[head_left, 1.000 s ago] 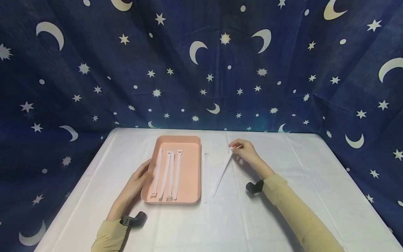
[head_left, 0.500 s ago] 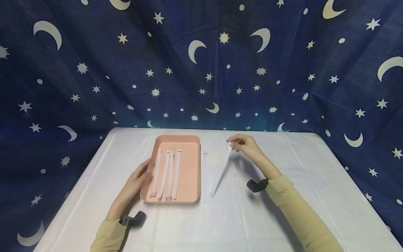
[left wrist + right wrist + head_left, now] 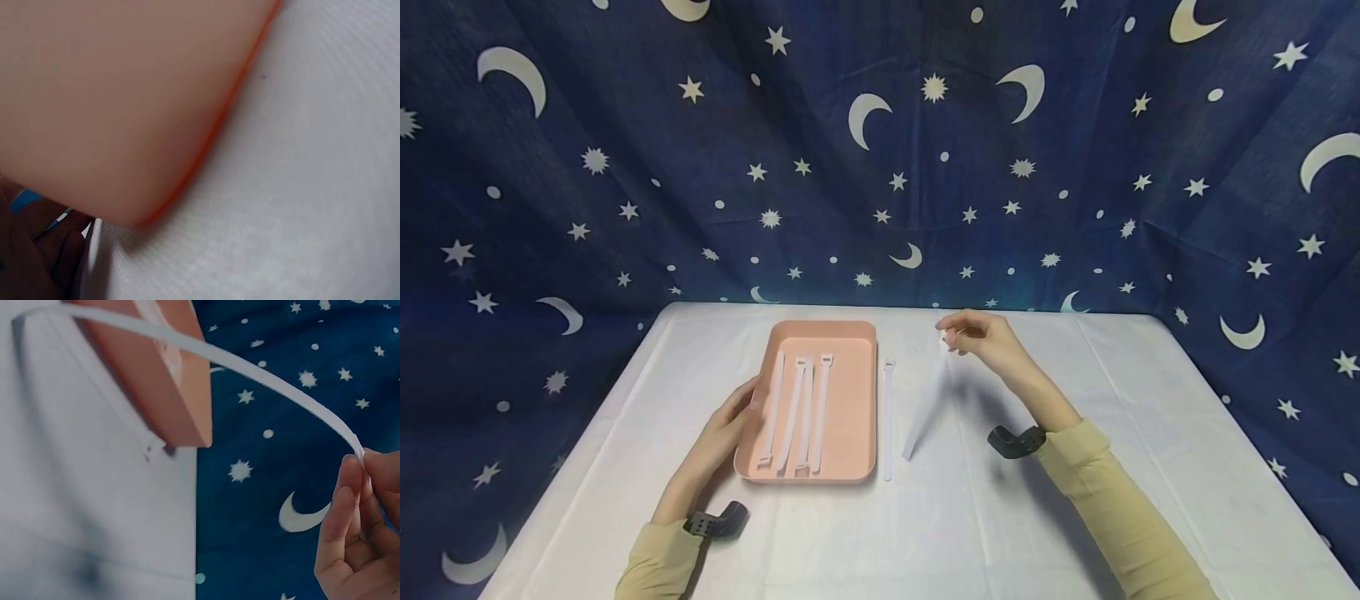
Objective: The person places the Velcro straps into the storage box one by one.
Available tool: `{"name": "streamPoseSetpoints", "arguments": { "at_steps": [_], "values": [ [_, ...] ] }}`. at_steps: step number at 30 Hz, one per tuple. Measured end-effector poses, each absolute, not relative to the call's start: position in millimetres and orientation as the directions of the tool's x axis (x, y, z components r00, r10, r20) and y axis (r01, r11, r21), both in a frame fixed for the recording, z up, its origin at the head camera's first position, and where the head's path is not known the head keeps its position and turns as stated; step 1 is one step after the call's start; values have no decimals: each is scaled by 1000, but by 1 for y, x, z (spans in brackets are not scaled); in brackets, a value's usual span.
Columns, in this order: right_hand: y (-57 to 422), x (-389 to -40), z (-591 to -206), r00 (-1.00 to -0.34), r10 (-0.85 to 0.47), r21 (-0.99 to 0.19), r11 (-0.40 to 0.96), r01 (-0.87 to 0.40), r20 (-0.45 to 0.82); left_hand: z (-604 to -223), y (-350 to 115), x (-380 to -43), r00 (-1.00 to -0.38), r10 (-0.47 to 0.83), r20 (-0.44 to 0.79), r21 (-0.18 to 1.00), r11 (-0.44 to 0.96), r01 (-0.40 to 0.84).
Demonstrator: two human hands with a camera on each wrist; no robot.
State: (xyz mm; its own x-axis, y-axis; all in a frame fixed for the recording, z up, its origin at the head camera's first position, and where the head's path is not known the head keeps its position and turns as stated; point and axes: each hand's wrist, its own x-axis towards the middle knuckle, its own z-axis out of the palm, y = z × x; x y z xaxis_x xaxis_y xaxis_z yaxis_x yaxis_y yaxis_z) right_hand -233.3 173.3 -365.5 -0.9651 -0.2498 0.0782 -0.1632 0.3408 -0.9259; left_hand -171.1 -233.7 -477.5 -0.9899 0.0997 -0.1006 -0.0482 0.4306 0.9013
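Note:
My right hand (image 3: 988, 342) pinches one end of a white cable tie (image 3: 269, 378) between thumb and fingertips, to the right of the pink tray (image 3: 853, 400). The strip bows in an arc down from my fingers, its far end low near the tablecloth. My left hand (image 3: 730, 421) rests along the tray's left side, fingers extended against the wall and partly hidden by it. Inside the tray several similar white ties (image 3: 822, 417) lie roughly parallel, some with slotted heads away from me, others toward me. Another white tie (image 3: 888, 421) lies straight on the cloth beside the tray's right wall.
A white cloth (image 3: 970, 533) covers the table. Behind its far edge hangs a dark blue curtain (image 3: 820, 250) with moons and stars. Each wrist wears a black camera mount, the left one (image 3: 726, 522) close over the cloth.
My right hand has risen and moved slightly toward the far edge, drawing the cable tie up with it; the tie's low end has shifted away from me. My left hand and the tray stay put.

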Motion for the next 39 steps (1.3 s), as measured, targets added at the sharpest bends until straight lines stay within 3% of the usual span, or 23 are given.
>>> {"name": "streamPoseSetpoints", "arguments": {
  "at_steps": [23,39],
  "values": [
    [161,-214,-324,-947,-284,-915,323,-243,151,-474,-234,-172,-987,127,-95,913,406,-36],
    [124,-195,-303,-906,-379,-936,211,-283,188,-476,-236,-171,-988,121,-96,913,406,-39]
  ]
}}
